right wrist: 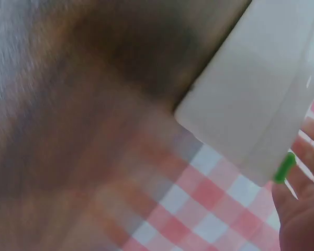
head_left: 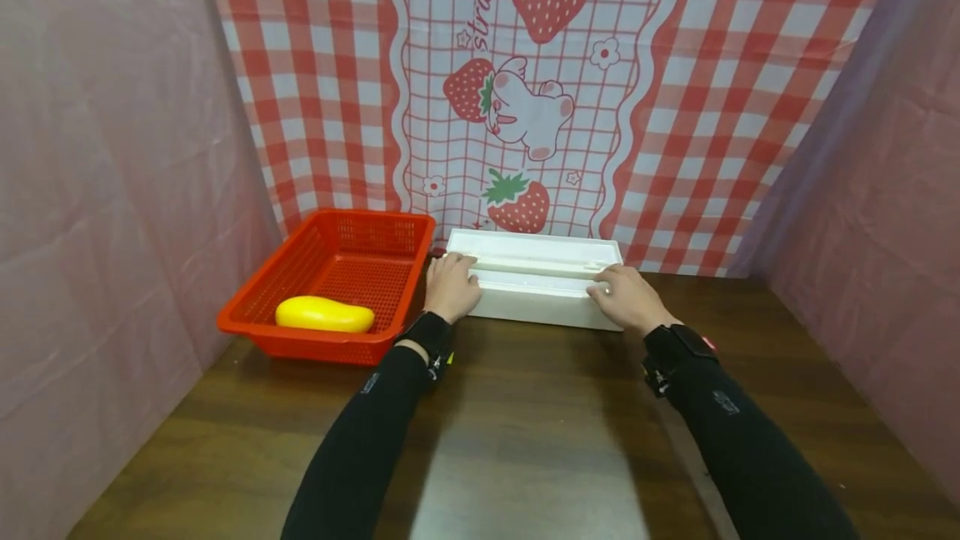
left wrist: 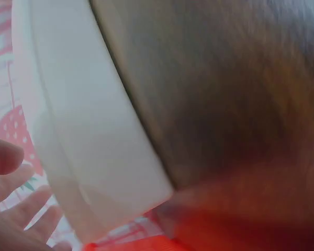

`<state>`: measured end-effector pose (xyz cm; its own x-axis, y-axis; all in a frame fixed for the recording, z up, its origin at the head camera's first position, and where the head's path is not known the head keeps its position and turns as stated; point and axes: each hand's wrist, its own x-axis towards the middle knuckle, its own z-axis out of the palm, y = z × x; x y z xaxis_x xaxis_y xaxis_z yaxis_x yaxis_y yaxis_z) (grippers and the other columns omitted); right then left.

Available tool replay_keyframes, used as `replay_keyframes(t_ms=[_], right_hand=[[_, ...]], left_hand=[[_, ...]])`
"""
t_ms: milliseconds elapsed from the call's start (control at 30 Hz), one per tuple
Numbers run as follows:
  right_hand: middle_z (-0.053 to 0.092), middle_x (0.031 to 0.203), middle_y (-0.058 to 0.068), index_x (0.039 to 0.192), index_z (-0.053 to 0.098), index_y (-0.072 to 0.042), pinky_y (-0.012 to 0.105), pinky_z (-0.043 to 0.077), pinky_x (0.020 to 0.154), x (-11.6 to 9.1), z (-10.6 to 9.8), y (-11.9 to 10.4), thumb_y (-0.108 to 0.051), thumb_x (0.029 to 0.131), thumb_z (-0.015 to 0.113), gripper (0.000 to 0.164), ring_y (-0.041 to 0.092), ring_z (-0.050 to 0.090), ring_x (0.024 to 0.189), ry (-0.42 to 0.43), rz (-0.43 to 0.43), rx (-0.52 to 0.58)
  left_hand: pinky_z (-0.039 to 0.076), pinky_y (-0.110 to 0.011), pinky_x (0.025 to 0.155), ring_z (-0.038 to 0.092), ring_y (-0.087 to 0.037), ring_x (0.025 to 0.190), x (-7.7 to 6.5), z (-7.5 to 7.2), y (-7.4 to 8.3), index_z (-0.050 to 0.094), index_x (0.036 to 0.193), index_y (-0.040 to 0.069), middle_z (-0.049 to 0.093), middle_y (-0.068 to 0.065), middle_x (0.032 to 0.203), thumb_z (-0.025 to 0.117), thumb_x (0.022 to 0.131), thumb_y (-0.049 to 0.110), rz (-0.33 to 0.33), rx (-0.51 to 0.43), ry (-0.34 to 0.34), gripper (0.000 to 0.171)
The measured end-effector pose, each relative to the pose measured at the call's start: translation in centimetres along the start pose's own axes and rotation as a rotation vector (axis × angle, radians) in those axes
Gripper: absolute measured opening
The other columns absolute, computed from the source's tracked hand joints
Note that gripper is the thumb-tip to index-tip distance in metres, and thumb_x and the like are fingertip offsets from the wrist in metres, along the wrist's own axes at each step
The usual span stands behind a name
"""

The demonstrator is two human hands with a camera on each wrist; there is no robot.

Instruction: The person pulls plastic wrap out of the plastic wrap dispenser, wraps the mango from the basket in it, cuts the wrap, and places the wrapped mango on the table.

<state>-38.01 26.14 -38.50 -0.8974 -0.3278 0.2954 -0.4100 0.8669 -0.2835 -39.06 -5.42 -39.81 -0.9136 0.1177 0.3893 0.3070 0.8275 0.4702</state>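
Note:
A long white box [head_left: 536, 307] stands on the table against the back cloth, its lid [head_left: 532, 247] tilted up at the far side and a gap showing along its front. At the left end is my left hand [head_left: 452, 286], with fingertips at the lid's edge. My right hand [head_left: 628, 298] is at the opposite end, thumb and fingertips right at the rim. In the left wrist view, the left fingers [left wrist: 29, 209] are stretched out beside the box. The right fingers [right wrist: 306, 162] are spread in the right wrist view, near a small green piece [right wrist: 285, 167].
Left of the box stands a red-orange plastic basket [head_left: 294, 346] with a smooth yellow, mango-shaped object [head_left: 324, 314] inside. A red checked strawberry cloth [head_left: 322, 107] hangs behind. Pink cloth walls [head_left: 127, 148] border both sides of the brown wooden table [head_left: 540, 440].

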Motion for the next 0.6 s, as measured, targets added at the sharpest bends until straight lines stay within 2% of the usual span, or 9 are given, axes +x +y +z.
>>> replay_keyframes(t_ms=[100,200,333,433,500,600], right_hand=[[0.059,0.129,0.029,0.128,0.063,0.009,0.060,0.040,0.103,0.2,-0.2,-0.5,-0.024,0.104,0.051,0.042,0.047,0.052,0.124,-0.056,-0.015,-0.023],[0.057,0.133,0.029,0.130,0.061,0.009,0.059,0.041,0.104,0.4,-0.2,-0.8,-0.023,0.106,0.047,0.043,0.046,0.051,0.127,-0.119,-0.008,-0.061],[0.059,0.131,0.028,0.130,0.062,0.008,0.058,0.042,0.103,0.9,-0.5,-1.0,-0.018,0.107,0.045,0.039,0.045,0.053,0.126,-0.155,-0.012,-0.075],[0.063,0.125,0.026,0.125,0.065,0.005,0.056,0.047,0.096,1.3,-0.7,-0.9,-0.014,0.107,0.045,0.034,0.042,0.058,0.118,-0.167,-0.006,-0.057],[0.065,0.118,0.024,0.119,0.068,0.003,0.053,0.048,0.089,1.4,-0.9,-0.9,-0.013,0.107,0.046,0.030,0.038,0.061,0.108,-0.181,0.004,-0.042],[0.066,0.115,0.022,0.118,0.068,0.002,0.051,0.048,0.085,1.4,-1.1,-0.9,-0.013,0.107,0.046,0.028,0.034,0.061,0.100,-0.210,0.014,-0.046]], left_hand=[[0.031,-0.049,0.116,0.052,-0.037,0.127,0.5,-0.1,0.5,0.065,0.133,0.006,0.061,-0.016,0.134,0.050,0.100,0.012,0.058,0.123,-0.069,0.037],[0.042,-0.049,0.107,0.055,-0.036,0.122,1.2,-0.3,0.8,0.064,0.134,0.009,0.062,-0.014,0.131,0.050,0.100,0.013,0.075,0.261,-0.191,0.038],[0.046,-0.050,0.100,0.058,-0.035,0.117,2.2,-0.7,1.1,0.065,0.134,0.014,0.064,-0.012,0.127,0.055,0.101,0.014,0.101,0.417,-0.307,0.035],[0.046,-0.051,0.100,0.059,-0.034,0.115,3.0,-0.6,1.1,0.067,0.131,0.014,0.066,-0.012,0.125,0.057,0.102,0.013,0.125,0.470,-0.316,0.031],[0.046,-0.052,0.099,0.059,-0.034,0.114,3.4,-0.4,1.0,0.069,0.128,0.015,0.067,-0.012,0.123,0.059,0.101,0.011,0.139,0.490,-0.308,0.029],[0.047,-0.052,0.097,0.061,-0.034,0.112,3.8,0.2,0.7,0.071,0.124,0.016,0.069,-0.011,0.119,0.061,0.100,0.009,0.156,0.515,-0.285,0.028]])
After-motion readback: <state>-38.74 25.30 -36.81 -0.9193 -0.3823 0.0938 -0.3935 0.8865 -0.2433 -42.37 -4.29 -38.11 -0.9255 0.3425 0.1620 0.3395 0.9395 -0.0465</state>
